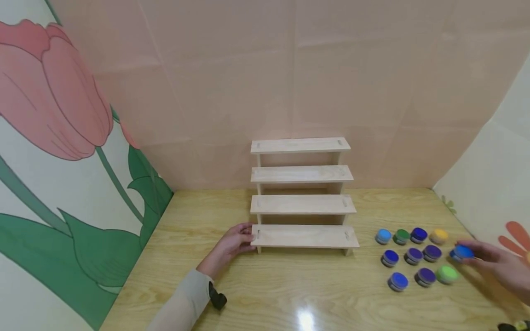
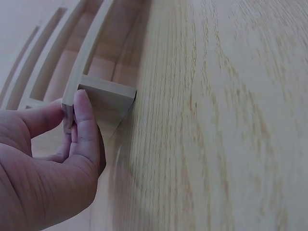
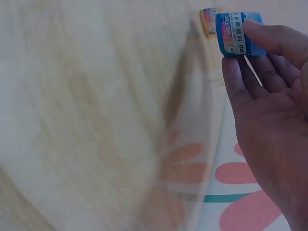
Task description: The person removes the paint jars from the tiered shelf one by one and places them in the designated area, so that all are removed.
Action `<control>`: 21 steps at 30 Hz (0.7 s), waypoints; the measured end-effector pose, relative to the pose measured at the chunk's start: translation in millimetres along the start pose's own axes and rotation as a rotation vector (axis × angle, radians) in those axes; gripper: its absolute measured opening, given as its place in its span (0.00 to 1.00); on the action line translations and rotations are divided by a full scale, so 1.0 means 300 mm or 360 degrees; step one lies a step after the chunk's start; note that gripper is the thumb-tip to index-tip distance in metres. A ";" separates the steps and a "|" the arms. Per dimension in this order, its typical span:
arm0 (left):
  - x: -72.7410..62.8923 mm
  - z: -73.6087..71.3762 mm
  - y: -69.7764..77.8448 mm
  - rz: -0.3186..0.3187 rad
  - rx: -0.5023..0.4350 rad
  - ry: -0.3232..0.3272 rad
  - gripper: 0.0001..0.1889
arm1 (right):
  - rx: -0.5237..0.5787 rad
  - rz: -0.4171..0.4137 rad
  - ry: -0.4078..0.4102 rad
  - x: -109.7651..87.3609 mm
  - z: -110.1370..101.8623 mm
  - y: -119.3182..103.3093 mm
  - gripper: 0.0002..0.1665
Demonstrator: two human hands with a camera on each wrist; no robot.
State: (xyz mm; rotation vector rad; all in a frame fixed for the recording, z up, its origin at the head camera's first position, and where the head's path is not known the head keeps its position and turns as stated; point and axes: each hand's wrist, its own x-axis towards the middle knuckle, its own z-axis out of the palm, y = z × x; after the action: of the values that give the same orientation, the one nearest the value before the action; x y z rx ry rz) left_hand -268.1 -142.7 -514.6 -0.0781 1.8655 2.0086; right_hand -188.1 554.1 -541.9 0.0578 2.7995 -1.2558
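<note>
A four-tier wooden step shelf (image 1: pixel 304 235) stands at the back middle of the table. My left hand (image 1: pixel 236 240) pinches the left end of its lowest board; in the left wrist view the thumb and fingers of that hand (image 2: pixel 62 149) close on the board's edge. On the right, my right hand (image 1: pixel 498 264) holds a small blue paint jar (image 1: pixel 462 252) between thumb and fingers. Its printed label shows on the blue paint jar (image 3: pixel 239 34) in the right wrist view. Left of this hand, several jars with blue, purple, green and yellow lids stand in loose rows, among them a light green jar (image 1: pixel 447 274).
The shelf and jars stand on a wood-grain table (image 1: pixel 265 285). Behind it hangs a pinkish-beige backdrop (image 1: pixel 215 92). A panel with a painted tulip (image 1: pixel 54 92) rises at the left, and a white panel with painted flowers (image 1: pixel 497 184) at the right.
</note>
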 end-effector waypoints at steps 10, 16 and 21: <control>-0.006 -0.016 -0.008 0.0021 -0.0009 -0.0025 0.30 | -0.0006 0.0025 -0.0052 0.006 0.034 0.035 0.34; -0.007 -0.022 -0.003 0.0014 -0.0010 -0.0036 0.31 | -0.0069 0.0142 -0.0133 0.028 0.042 0.049 0.44; -0.006 -0.024 -0.002 0.0021 -0.0008 -0.0051 0.31 | -0.0053 0.0109 -0.0091 0.022 0.044 0.040 0.43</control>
State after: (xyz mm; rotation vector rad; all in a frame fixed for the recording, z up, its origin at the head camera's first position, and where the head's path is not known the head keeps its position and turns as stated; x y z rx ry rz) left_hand -268.0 -150.1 -515.5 -0.0344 1.8459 2.0117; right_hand -193.1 552.4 -560.2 0.1130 2.7444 -1.1767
